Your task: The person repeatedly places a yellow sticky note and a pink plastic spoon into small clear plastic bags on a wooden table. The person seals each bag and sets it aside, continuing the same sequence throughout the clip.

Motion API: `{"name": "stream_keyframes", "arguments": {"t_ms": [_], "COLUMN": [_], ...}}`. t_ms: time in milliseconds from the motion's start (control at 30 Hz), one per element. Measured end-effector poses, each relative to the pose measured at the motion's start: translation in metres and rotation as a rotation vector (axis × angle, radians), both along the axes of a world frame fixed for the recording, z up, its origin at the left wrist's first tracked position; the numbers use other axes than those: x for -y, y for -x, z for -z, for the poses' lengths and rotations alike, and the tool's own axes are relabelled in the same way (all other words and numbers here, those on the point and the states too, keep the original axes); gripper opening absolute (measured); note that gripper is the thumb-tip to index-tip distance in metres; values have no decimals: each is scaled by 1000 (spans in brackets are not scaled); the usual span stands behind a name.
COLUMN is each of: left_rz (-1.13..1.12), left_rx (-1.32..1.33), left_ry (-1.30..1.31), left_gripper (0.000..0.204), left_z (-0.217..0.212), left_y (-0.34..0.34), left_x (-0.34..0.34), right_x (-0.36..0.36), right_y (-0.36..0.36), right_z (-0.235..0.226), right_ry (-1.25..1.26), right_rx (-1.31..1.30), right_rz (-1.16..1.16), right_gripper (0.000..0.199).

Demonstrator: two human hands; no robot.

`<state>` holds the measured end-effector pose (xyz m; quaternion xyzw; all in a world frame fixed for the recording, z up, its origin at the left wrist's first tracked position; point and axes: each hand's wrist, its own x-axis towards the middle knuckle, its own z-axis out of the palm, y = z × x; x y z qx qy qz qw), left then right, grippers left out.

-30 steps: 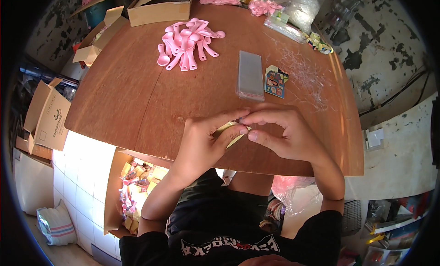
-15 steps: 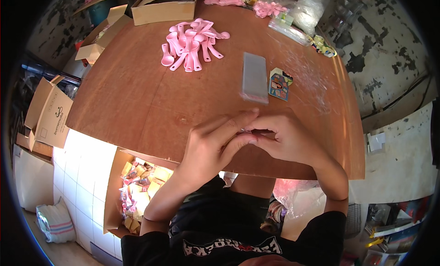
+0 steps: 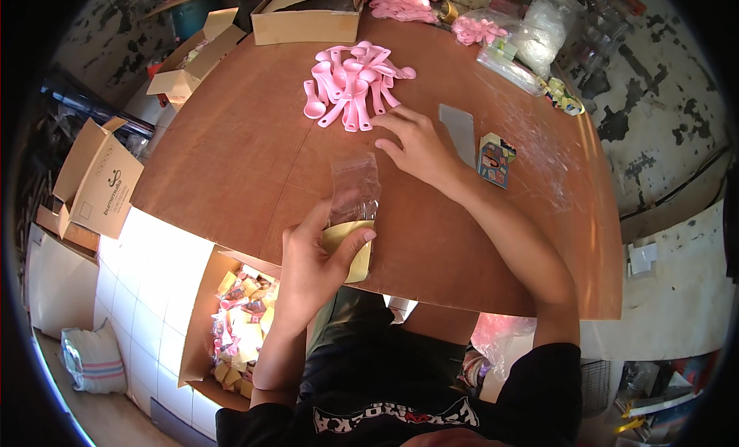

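My left hand (image 3: 312, 255), closed, pinches a clear plastic bag (image 3: 355, 181) near the table's front edge. A yellow card (image 3: 358, 271) sits in the bag's lower part under my thumb, and the bag's upper end stands up loose. My right hand (image 3: 419, 145) reaches to the pile of pink spoons (image 3: 350, 81), fingers apart and fingertips at the nearest handles. Whether they touch a handle I cannot tell. Under my right forearm's far side lie a stack of clear bags (image 3: 459, 131), partly covered by the hand, and a small stack of printed cards (image 3: 493, 164).
A cardboard box (image 3: 308, 25) stands at the table's far edge. Bags of pink pieces (image 3: 477, 30) and a clear plastic bundle (image 3: 539, 39) lie at the far right. Thin plastic scraps (image 3: 531, 131) litter the right side. Below the table's left front, an open carton (image 3: 196, 324) holds filled packets.
My hands were together over the table. Now they are apart: the left holds the bag with the yellow card, and the right has moved forward to the spoons. The view has shifted slightly.
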<state>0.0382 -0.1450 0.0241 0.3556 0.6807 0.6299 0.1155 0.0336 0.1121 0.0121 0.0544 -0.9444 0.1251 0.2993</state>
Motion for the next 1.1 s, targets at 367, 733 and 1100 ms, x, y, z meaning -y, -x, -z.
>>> {"name": "stream_keyframes", "arguments": {"t_ms": [367,733,1100], "left_rz": [110,276,444], "left_rx": [209,232,-38], "left_ry": [-71,35,136], "left_gripper": [51,55,54], "left_z": [2,-4,-11], "left_y": [0,-5,-26], "left_x": [-1,-31,-62], "right_x": [3,-20,-20], "right_y": [15,-119,-180], "right_z": [-4,-80,-72], "right_ry": [-303,1127,1331], "right_rx": [-414,-409,-291], "right_rz": [44,66,-116], "right_gripper": [14,20,21]}}
